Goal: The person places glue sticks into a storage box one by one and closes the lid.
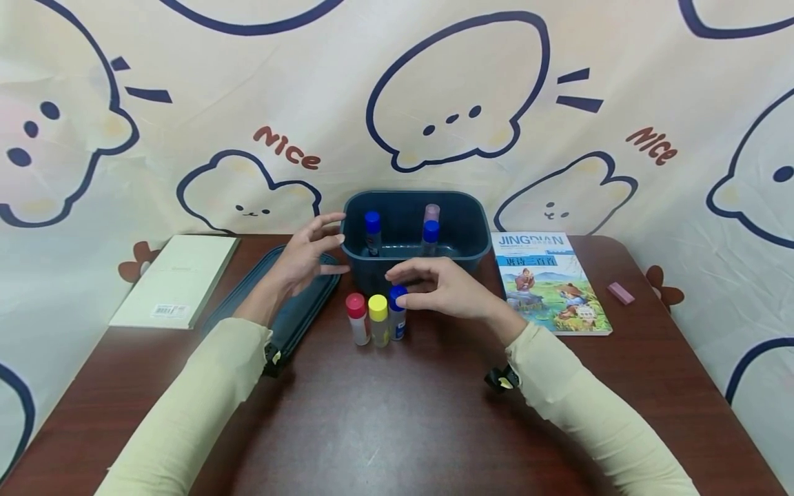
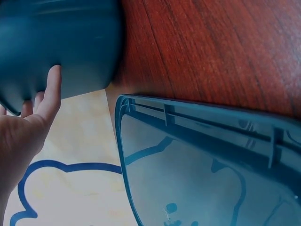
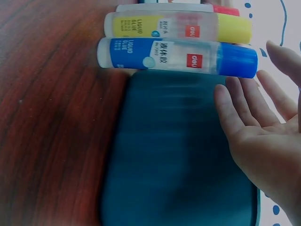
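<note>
My left hand (image 1: 302, 253) is at the left side of a dark teal plastic bin (image 1: 366, 274), its extended fingertips against the outer wall. The right hand (image 1: 448, 288) hovers in front of the bin with fingers spread loosely, beside the cap of a blue-capped liquid glue bottle (image 3: 164, 55), and holds nothing. A yellow-capped glue bottle (image 1: 379, 329) and a red-capped one (image 1: 358, 329) stand upright in a row with it. Inside the bin are two blue-capped bottles (image 1: 373, 238) and a pinkish one (image 1: 431, 213); their lower parts are partly hidden.
A teal lid (image 2: 197, 179) lies on the table left of the bin, under my left forearm. Farther left is a pale green book (image 1: 176, 282). To the right are an illustrated book (image 1: 548, 289) and a pink eraser-like block (image 1: 621, 293). A patterned curtain (image 1: 459, 83) hangs behind.
</note>
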Demonstrator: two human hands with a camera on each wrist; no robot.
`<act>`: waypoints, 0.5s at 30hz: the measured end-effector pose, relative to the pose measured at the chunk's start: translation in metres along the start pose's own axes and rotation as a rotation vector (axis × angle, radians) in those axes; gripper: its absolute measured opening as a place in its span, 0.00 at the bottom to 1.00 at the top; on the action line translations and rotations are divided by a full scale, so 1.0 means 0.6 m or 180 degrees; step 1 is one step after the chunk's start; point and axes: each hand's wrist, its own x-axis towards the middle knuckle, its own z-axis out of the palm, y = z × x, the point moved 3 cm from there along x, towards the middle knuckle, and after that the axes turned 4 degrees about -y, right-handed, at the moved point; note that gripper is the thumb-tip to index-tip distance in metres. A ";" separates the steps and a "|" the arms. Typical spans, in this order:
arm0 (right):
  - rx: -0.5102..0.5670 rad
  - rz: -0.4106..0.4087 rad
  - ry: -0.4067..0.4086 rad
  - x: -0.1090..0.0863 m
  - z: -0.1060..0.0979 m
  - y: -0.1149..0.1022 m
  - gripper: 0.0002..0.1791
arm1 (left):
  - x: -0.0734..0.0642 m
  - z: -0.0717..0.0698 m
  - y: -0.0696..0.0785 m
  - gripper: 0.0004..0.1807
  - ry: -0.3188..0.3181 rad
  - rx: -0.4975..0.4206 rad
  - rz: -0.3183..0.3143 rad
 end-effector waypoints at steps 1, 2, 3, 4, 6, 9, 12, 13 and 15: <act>0.0009 0.0016 -0.0001 0.001 0.001 0.002 0.23 | 0.000 0.000 0.000 0.28 0.0002 0.0000 -0.0002; 0.0014 0.0022 -0.0002 0.001 0.002 0.004 0.23 | 0.000 0.000 0.000 0.28 0.0003 0.0002 -0.0001; 0.0012 0.0026 0.0000 0.002 0.003 0.006 0.23 | 0.000 0.000 0.000 0.28 0.0003 0.0004 0.0001; -0.0006 0.0031 0.0008 0.002 0.003 0.008 0.23 | 0.000 0.000 0.000 0.28 0.0003 0.0005 0.0004; -0.0027 0.0028 0.0011 0.002 0.005 0.012 0.22 | 0.000 0.001 0.000 0.28 0.0006 0.0010 0.0010; -0.0072 0.0007 0.0009 0.003 0.007 0.016 0.21 | 0.000 0.001 0.000 0.28 0.0015 0.0008 0.0013; -0.0098 -0.0005 0.0002 0.003 0.010 0.019 0.20 | -0.001 0.001 0.000 0.28 0.0021 0.0008 0.0013; -0.0098 -0.0007 -0.0001 0.004 0.011 0.019 0.20 | -0.001 0.001 0.000 0.28 0.0021 0.0009 0.0013; -0.0099 -0.0008 -0.0008 0.004 0.013 0.021 0.21 | -0.001 0.001 -0.001 0.28 0.0022 0.0014 0.0012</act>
